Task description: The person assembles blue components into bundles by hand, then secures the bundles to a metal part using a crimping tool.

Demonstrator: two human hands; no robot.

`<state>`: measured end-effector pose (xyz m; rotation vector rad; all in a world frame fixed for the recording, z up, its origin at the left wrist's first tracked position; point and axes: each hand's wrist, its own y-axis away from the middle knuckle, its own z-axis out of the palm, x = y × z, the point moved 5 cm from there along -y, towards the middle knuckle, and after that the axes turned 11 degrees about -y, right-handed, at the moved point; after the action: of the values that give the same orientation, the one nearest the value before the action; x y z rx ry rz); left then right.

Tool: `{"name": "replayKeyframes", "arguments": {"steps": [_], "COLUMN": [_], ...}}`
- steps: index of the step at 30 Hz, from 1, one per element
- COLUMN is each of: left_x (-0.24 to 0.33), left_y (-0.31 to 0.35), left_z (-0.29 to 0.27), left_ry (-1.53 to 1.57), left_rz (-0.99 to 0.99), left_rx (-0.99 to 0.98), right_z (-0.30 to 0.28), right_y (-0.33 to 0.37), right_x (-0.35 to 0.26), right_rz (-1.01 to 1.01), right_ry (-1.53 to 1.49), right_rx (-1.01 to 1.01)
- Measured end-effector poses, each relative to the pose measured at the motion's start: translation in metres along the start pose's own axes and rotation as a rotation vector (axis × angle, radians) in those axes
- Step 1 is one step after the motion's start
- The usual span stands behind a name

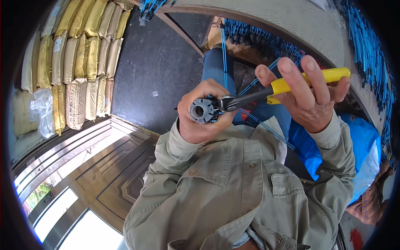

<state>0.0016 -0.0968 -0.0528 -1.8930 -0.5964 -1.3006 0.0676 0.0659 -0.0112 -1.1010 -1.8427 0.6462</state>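
Observation:
My left hand [200, 121] is wrapped round a grey, slotted round hub [201, 111] with a hole in its middle. Thin blue-and-black rods [225, 54] spread out from about the hub, one going up and others to the right. In my right hand [310, 98] are pliers [250, 98] with yellow handles, its fingers loosely spread about the grips. The plier jaws [227, 103] meet the right side of the hub, by my left fingers; what exactly they bite on is too small to tell.
Yellow and tan sacks [75, 54] are stacked at the far left. A table edge [266, 16] curves across the top, with bundles of blue rods [366, 46] at the right and beneath it. A blue plastic bag [358, 141] lies beside my right arm. Panelled doors [121, 166] stand lower left.

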Motion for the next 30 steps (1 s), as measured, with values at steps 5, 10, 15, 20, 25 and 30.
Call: {"name": "replayKeyframes", "arguments": {"steps": [5,10,15,20,25,30], "left_x": [-0.003,-0.004,-0.005,0.001,0.005,0.002], "left_y": [0.004,0.004,0.003,0.003,-0.001,0.006], "left_z": [-0.004,-0.003,-0.004,-0.004,0.005,0.004], "left_ry": [0.009,0.034,0.072,0.043,-0.006,0.04], "left_rz": [-0.021,-0.066,-0.139,-0.101,-0.014,-0.027], "left_rx": [0.045,0.051,-0.024,-0.048,-0.088,-0.035], "right_z": [-0.001,0.009,0.003,0.0,0.018,0.025], "right_y": [0.011,0.023,0.02,0.011,0.018,-0.004], "right_x": [-0.016,-0.025,-0.014,0.002,-0.005,-0.02], "right_rz": [0.153,0.259,0.212,0.241,1.019,0.972], "right_ry": [-0.039,-0.043,0.004,-0.308,-1.437,-1.775], "right_rx": [-0.077,0.01,0.028,-0.166,-0.194,-0.158]}}
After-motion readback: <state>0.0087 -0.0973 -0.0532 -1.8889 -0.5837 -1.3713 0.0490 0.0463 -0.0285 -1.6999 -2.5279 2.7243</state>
